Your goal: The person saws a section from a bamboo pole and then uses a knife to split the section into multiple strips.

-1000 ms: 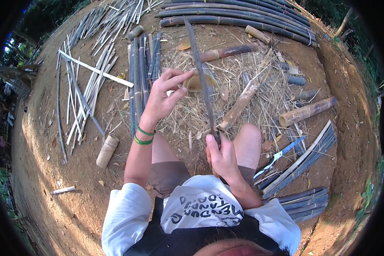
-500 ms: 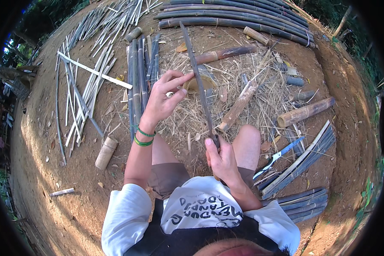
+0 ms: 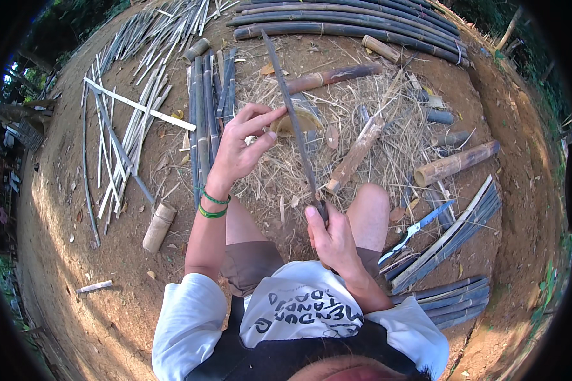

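My right hand (image 3: 335,236) is closed round the dark handle of a machete (image 3: 296,127), whose long narrow blade points up and away from me. Its blade stands over the ground in front of my knees. My left hand (image 3: 246,141) has its index finger stretched out, the fingertip touching the side of the blade near its middle. The thumb of that hand is held apart from the finger, and nothing is gripped in it. Just behind the blade shows a yellowish rounded piece (image 3: 308,120), partly hidden, whose kind I cannot make out.
Straw-like shavings (image 3: 362,152) cover the ground ahead, with a split wood block (image 3: 356,159) on them. Bamboo poles (image 3: 349,30) lie at the back. Pale strips (image 3: 117,146) spread left. A folding saw (image 3: 419,230) and split bamboo (image 3: 448,238) lie by my right knee.
The view has shifted very slightly. Both hands and the machete keep nearly the same pose, with the left index finger still against the blade.
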Tool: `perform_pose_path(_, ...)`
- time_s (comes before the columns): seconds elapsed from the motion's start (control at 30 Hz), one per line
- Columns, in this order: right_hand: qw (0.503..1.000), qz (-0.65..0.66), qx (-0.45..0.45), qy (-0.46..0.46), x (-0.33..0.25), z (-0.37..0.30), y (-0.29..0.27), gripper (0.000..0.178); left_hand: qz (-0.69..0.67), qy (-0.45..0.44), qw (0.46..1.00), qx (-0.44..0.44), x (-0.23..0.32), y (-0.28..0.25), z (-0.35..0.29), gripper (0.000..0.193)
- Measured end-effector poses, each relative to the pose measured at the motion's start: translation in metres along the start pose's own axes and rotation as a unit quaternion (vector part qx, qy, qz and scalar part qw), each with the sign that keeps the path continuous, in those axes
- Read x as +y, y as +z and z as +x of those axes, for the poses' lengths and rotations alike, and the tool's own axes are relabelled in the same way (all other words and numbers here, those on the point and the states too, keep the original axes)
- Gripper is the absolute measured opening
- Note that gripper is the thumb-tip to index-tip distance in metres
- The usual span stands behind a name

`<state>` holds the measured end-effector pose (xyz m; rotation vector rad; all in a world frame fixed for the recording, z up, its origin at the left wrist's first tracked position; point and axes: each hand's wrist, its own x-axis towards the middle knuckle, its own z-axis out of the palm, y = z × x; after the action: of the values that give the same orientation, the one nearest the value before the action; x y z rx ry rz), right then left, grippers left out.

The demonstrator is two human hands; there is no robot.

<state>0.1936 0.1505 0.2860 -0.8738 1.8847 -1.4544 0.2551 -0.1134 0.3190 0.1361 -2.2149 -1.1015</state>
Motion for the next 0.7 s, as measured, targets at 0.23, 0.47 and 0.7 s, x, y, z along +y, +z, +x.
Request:
perform_pose_path(0.23, 0.999, 0.011, -0.019, 0.028, -0.008, -0.001, -0.003, 0.037, -0.017, 0.0, 1.0, 0.021, 0.002, 0.001, 0.0, 0.052)
perform_pose_path(0.47, 0.999, -0.035, 0.007, 0.003, -0.001, 0.005, 0.003, 0.036, -0.015, 0.004, 1.0, 0.025, 0.001, 0.001, 0.0, 0.051)
perform_pose_path(0.7, 0.996, -0.068, 0.026, -0.05, 0.003, 0.012, 0.006, 0.038, 0.0, 0.018, 0.999, 0.029, 0.002, -0.003, -0.002, 0.05)
